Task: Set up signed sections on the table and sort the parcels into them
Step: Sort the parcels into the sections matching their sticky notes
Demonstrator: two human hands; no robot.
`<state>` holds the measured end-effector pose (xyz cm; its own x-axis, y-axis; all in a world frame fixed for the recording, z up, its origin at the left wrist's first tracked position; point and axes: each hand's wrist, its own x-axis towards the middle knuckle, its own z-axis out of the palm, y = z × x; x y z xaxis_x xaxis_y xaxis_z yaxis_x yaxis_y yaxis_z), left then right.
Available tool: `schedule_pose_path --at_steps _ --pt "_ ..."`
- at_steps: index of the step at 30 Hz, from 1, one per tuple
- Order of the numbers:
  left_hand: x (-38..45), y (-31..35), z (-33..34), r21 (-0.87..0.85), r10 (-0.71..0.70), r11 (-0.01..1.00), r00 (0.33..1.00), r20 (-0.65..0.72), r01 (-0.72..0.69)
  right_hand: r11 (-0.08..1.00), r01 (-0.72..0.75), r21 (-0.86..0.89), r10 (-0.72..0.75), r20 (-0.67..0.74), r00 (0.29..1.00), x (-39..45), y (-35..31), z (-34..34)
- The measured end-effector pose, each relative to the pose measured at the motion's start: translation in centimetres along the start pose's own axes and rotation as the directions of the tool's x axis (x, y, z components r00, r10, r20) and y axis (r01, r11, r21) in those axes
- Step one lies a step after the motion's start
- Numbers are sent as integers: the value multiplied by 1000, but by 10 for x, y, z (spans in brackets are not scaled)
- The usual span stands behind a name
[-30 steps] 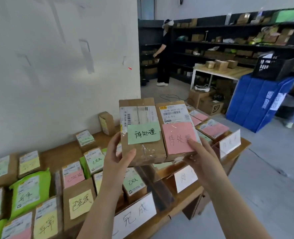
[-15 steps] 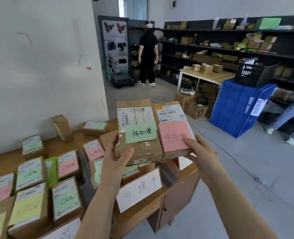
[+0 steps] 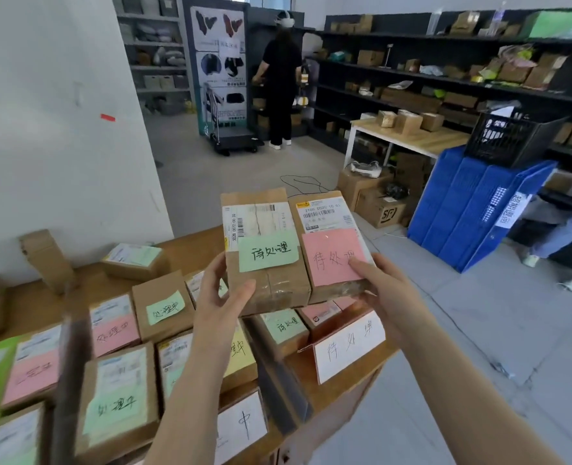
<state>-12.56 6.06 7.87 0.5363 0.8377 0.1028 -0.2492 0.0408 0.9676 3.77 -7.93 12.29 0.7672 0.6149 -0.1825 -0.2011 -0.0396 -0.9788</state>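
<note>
Above the right end of the surface [image 3: 190, 245], the left hand [image 3: 222, 298] clasps a brown parcel [image 3: 264, 253] bearing a green note [image 3: 268, 251]; touching it, a second parcel [image 3: 331, 245] with a pink note [image 3: 331, 256] sits in the right hand's [image 3: 387, 290] closed grip, over the white sign [image 3: 350, 347].

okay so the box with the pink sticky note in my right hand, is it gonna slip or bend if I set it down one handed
Probably stiff: the pink-note parcel is a flat-sided carton holding its shape. Likely light, since the right hand pinches only its corner. Its glossy tape could be slippery, so the left hand may help.
</note>
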Motion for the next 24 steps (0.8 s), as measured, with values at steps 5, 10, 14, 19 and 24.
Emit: schedule_pose_path --at_steps 5,10,14,19,24 --pt "38 -9 22 57 -45 997 999 -25 46 1000 -20 9 20 51 999 54 0 -11" --pt "61 -22 39 89 -101 990 989 -111 111 999 -47 24 44 128 991 105 4 -18" --pt "78 -34 54 126 -119 981 971 -208 148 996 -79 35 70 201 977 147 10 -22" --pt "94 -36 88 192 -82 969 934 -347 156 985 -166 54 140 326 935 199 8 -35" --pt "116 -44 112 263 -66 946 905 -420 191 990 -143 -22 137 447 884 244 1 -48"
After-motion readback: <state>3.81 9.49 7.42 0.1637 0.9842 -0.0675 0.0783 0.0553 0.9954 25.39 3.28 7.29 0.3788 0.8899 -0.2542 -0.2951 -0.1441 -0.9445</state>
